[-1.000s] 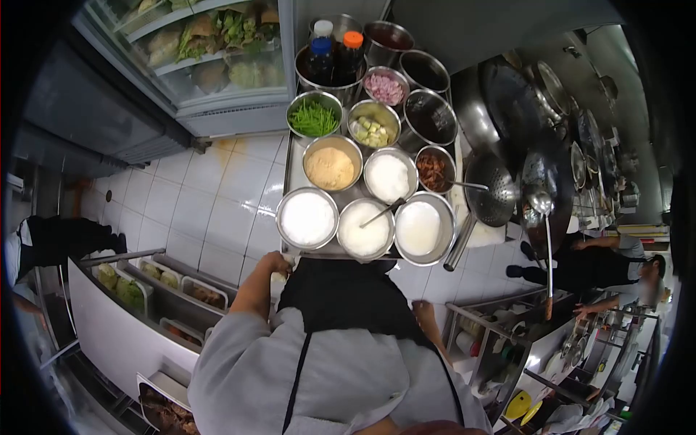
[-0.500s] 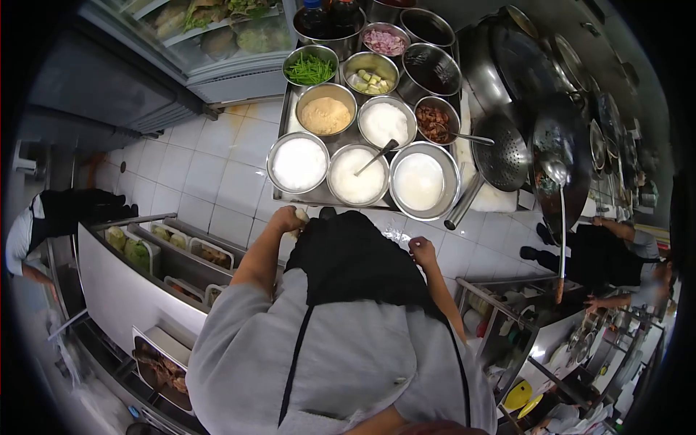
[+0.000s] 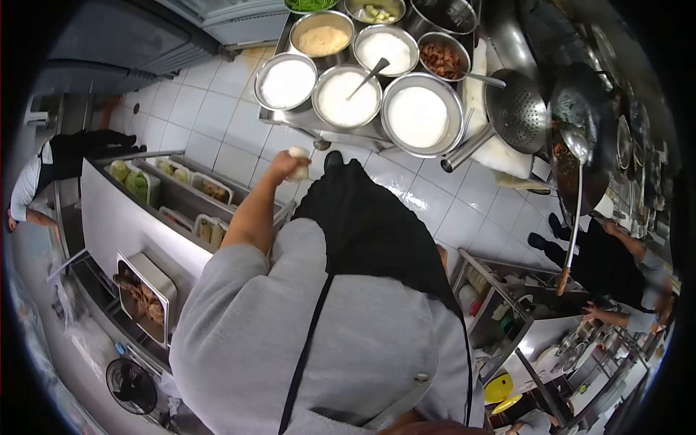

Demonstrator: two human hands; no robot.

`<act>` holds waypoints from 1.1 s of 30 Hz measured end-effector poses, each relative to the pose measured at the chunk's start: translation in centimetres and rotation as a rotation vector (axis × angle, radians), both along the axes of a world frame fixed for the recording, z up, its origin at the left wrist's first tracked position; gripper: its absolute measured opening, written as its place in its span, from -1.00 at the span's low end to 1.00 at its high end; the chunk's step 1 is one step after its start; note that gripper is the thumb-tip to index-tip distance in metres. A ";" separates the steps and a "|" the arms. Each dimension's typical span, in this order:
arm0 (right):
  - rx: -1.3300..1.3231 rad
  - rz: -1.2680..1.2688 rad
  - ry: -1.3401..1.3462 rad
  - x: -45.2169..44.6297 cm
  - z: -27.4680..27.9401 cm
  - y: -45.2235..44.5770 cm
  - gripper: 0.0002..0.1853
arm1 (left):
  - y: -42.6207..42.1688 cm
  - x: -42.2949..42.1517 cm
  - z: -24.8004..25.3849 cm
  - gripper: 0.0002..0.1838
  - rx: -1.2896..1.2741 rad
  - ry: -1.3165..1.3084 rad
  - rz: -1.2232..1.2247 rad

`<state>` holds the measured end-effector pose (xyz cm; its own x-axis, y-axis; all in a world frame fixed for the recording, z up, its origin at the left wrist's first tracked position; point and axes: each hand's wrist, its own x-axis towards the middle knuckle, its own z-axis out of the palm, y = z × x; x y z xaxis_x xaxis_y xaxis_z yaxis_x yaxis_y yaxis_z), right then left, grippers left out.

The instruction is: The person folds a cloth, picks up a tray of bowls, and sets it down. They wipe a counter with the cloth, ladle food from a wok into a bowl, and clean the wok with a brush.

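In the head view, the left hand (image 3: 281, 168) is closed around a small pale thing (image 3: 299, 162). I cannot tell what it is. It is up over the floor (image 3: 373, 174), near the low edge of the metal table. If the fingers get loose or wet, it could slip out and drop on the floor. Only a bit of the right hand (image 3: 441, 254) shows, beside the black apron (image 3: 362, 217). I cannot tell if it is open or if it has something in it.

The floor tiles look shiny, so they may be wet. A black shoe (image 3: 333, 160) is down there, and a foot could slide.

The big bowl (image 3: 454, 116) of white stuff sits right by the table's edge. A bump from an arm or a tummy could tip it and make a mess. The middle bowl (image 3: 348, 126) has a spoon (image 3: 375, 69) leaning in it. A sleeve could catch that spoon and flick the white stuff out.

The strainer (image 3: 518, 116) has a fat handle that pokes out past the table. The ladle (image 3: 577, 210) has a long handle that hangs out of the dark wok (image 3: 589, 174). If someone walks too close, like the other person (image 3: 609, 264), they could knock it and make it fall.
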<state>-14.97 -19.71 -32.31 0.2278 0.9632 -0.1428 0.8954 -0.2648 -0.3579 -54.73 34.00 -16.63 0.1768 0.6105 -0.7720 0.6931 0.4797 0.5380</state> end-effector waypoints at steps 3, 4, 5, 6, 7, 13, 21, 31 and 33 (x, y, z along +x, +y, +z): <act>-0.305 -1.131 0.895 -2.3 15.4 11.4 -0.75 | -1.1 -1.3 4.0 -0.51 -0.188 -0.428 0.517; -0.220 -1.049 0.930 -2.2 15.5 12.4 -0.74 | -0.9 -1.8 4.6 -0.50 -0.219 -0.561 0.659; -0.180 -1.053 0.998 -1.8 15.6 13.7 -0.73 | -0.9 -2.4 5.3 -0.48 -0.250 -0.697 0.801; -0.141 -1.056 1.067 -1.5 15.8 15.1 -0.71 | -0.6 -2.7 5.8 -0.46 -0.277 -0.839 0.940; -0.137 -1.145 1.176 -1.2 17.0 17.7 -0.70 | -0.3 -2.8 6.2 -0.33 -0.174 -0.839 1.027; -0.028 -1.152 1.603 -2.2 23.6 30.9 -0.57 | 3.8 -0.9 9.3 0.02 0.047 -0.838 1.310; 0.277 -1.263 1.986 -5.9 25.0 39.2 -0.62 | 8.5 3.1 14.1 0.09 -0.201 -0.845 1.219; 0.777 -1.331 2.057 -8.0 31.4 43.0 -0.49 | 9.8 3.4 13.5 0.00 -0.307 -0.942 1.083; 0.850 -1.291 2.093 -7.5 31.2 43.3 -0.51 | 10.1 3.7 13.0 -0.04 -0.306 -0.954 1.082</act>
<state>-22.43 23.62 -1.08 0.5497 0.5147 -0.6579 -0.8275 0.4431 -0.3448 -51.05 44.13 -3.65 0.2556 0.6118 -0.7485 -0.6193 0.6982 0.3592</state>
